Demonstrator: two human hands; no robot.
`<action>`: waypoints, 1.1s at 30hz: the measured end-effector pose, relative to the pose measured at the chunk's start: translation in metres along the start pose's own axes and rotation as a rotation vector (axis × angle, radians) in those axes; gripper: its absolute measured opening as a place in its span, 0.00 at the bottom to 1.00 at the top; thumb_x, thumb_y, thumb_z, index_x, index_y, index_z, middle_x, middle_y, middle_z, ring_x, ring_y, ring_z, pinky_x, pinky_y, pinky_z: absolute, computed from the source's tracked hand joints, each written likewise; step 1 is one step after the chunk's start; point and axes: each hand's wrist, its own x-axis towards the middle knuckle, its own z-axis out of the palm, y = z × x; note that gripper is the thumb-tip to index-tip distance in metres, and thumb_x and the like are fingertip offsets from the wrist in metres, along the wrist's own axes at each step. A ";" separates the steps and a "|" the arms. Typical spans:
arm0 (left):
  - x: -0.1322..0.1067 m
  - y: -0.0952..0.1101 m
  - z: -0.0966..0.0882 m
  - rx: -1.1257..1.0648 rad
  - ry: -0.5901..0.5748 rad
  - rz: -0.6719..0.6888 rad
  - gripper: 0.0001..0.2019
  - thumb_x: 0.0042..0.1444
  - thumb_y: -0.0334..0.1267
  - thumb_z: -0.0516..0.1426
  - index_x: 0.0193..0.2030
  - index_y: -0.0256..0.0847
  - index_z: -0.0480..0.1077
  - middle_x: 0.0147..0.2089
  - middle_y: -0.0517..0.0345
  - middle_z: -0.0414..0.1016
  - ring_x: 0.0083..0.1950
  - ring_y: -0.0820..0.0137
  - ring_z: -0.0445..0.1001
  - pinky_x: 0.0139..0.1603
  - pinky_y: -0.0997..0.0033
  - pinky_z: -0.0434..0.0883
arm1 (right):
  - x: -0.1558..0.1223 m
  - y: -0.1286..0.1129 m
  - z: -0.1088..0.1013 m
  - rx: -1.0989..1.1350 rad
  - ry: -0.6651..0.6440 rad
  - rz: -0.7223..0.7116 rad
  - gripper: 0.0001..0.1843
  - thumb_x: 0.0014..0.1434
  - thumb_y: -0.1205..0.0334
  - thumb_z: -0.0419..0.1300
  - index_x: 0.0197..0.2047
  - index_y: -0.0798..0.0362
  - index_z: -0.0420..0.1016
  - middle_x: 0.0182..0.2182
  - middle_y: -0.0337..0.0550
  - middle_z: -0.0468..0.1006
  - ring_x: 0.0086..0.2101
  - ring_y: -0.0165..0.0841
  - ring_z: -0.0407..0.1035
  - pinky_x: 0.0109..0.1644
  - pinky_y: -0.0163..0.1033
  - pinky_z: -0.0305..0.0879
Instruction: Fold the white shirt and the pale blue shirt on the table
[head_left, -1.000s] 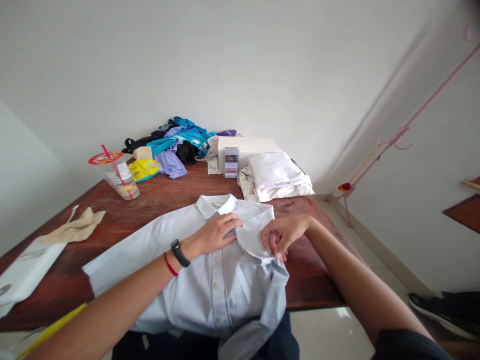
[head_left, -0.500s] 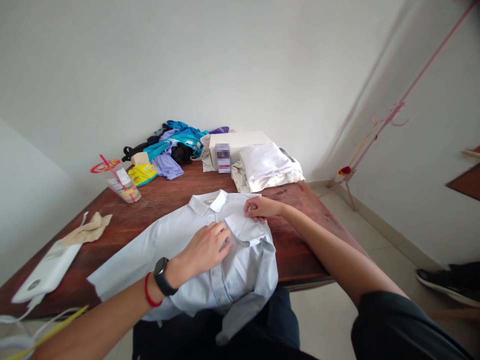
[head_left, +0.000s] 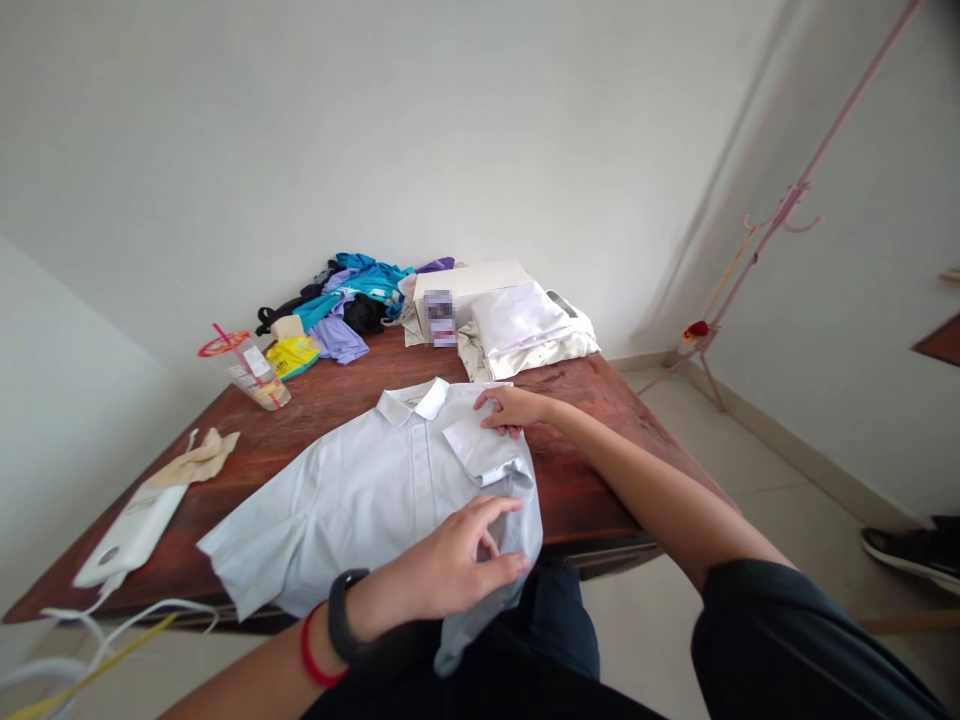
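Note:
A pale blue button-up shirt [head_left: 367, 495] lies face up on the dark wooden table [head_left: 585, 450], collar toward the wall. Its right sleeve is folded in over the chest, and the lower part hangs off the near edge. My right hand [head_left: 506, 408] rests flat on the folded shoulder near the collar, fingers stretched out. My left hand [head_left: 454, 568], with a black watch and red band on the wrist, sits at the shirt's lower right by the table edge, fingers curled around the fabric there.
A plastic cup with a red straw [head_left: 247, 368], a yellow packet [head_left: 292, 355], a heap of blue and purple clothes [head_left: 349, 295], a white box [head_left: 469, 285] and folded white garments [head_left: 525, 330] fill the far side. A beige cloth [head_left: 196, 460] and white bag [head_left: 127, 530] lie left.
My left hand slid from the shirt's chest down to its lower right edge. My right hand moved from the folded sleeve up to the shoulder and stayed there.

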 end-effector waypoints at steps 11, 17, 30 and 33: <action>0.015 0.011 -0.003 0.277 -0.254 -0.086 0.28 0.61 0.56 0.62 0.65 0.46 0.73 0.45 0.52 0.81 0.43 0.61 0.79 0.46 0.65 0.72 | 0.000 0.001 0.000 -0.009 0.015 -0.006 0.22 0.59 0.62 0.71 0.55 0.55 0.73 0.20 0.35 0.77 0.17 0.29 0.70 0.18 0.28 0.63; 0.016 0.014 0.014 0.310 -0.299 -0.029 0.28 0.60 0.57 0.63 0.61 0.44 0.75 0.40 0.51 0.81 0.40 0.58 0.79 0.41 0.66 0.71 | 0.000 -0.001 0.000 -0.014 0.002 0.003 0.21 0.60 0.60 0.70 0.54 0.55 0.73 0.21 0.34 0.77 0.17 0.28 0.69 0.19 0.29 0.64; 0.024 0.001 0.048 -0.023 -0.394 0.115 0.41 0.52 0.57 0.69 0.70 0.46 0.67 0.81 0.43 0.44 0.78 0.41 0.52 0.74 0.44 0.58 | 0.006 0.008 0.004 -0.016 0.021 0.010 0.17 0.60 0.60 0.70 0.49 0.54 0.72 0.20 0.33 0.76 0.16 0.28 0.68 0.17 0.29 0.60; 0.014 -0.003 0.050 0.026 -0.238 0.142 0.29 0.58 0.53 0.64 0.64 0.47 0.73 0.72 0.46 0.64 0.68 0.50 0.70 0.68 0.54 0.66 | 0.006 0.006 0.005 -0.069 0.039 0.022 0.12 0.60 0.60 0.69 0.41 0.53 0.71 0.19 0.34 0.76 0.15 0.27 0.67 0.17 0.29 0.59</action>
